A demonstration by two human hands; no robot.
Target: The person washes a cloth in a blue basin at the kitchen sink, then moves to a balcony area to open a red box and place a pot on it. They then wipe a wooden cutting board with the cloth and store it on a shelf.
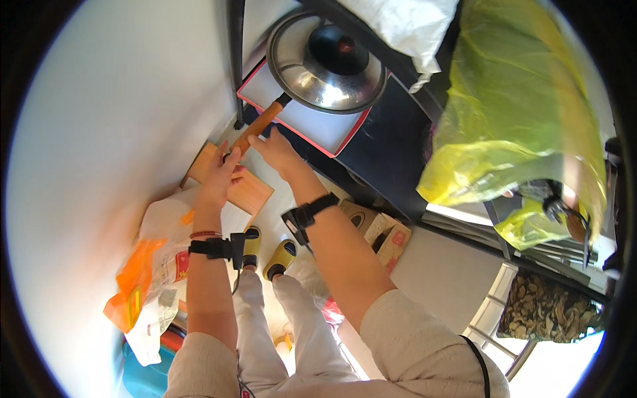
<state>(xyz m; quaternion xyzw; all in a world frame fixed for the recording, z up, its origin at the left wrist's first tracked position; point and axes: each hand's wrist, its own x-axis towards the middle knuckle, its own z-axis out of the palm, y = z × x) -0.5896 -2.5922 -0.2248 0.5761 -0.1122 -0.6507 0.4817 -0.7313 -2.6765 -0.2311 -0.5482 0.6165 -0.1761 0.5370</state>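
A pan with a wooden handle (259,125) and a domed metal lid (326,87) with a black knob rests on the shelf, over a white box with red edges (323,129). My left hand (221,171) is at the near end of the handle, with its thumb and fingers around the tip. Near the handle's middle is my right hand (276,149), its thumb at the wood and its fingers partly hidden; I cannot tell how firmly it touches. The pan's body is mostly hidden by the lid.
A wall (124,99) runs along the left. Below the hands lies a wooden board (254,191). Plastic bags (144,278) and a teal basin (147,370) stand lower left. A yellow-green bag (502,109) hangs at the right, above the black shelf (388,144); cardboard boxes (388,239) stand below.
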